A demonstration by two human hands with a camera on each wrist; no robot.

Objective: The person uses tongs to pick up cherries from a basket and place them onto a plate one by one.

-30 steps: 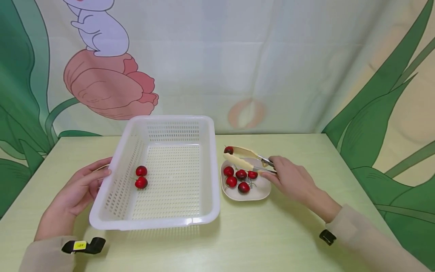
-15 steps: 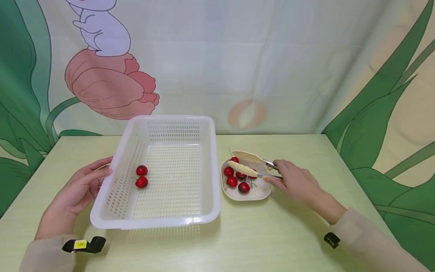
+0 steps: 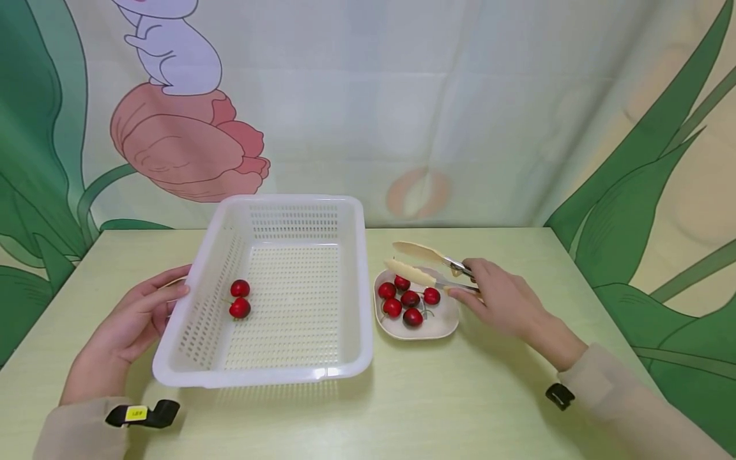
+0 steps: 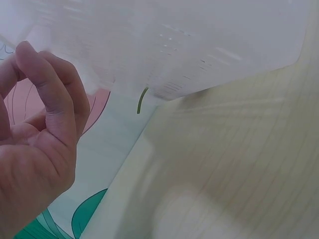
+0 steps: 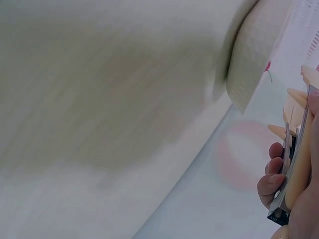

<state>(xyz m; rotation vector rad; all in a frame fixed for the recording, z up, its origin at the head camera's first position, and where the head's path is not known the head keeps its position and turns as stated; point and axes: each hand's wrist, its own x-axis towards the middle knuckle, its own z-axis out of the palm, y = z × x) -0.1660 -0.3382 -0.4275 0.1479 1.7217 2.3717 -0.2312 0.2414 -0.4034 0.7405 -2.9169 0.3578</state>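
My left hand [image 3: 133, 313] grips the left rim of a white perforated plastic basket [image 3: 172, 332], thumb on top of the rim. Two red cherries [image 3: 239, 299] lie inside it near the left wall. In the left wrist view, a green stem [image 4: 142, 100] pokes out through the basket's underside. My right hand [image 3: 506, 300] holds a pair of tongs [image 3: 428, 276] with cream tips and metal arms. Their tips stand apart, over the back of a small pale plate [image 3: 439, 326], with nothing held between them. Several cherries [image 3: 412, 317] lie on this plate; one is partly hidden by the lower tip.
The light wooden table [image 3: 425, 402] runs back to a printed curtain [image 3: 460, 115] with leaves and a rabbit on a flower. The plate stands close to the basket's right side. Black bands [image 3: 151, 414] are strapped round both wrists.
The tongs, which held a cherry above the back of the plate, lowered it onto the plate, opened and rose off it. My left hand and the basket have hardly moved.
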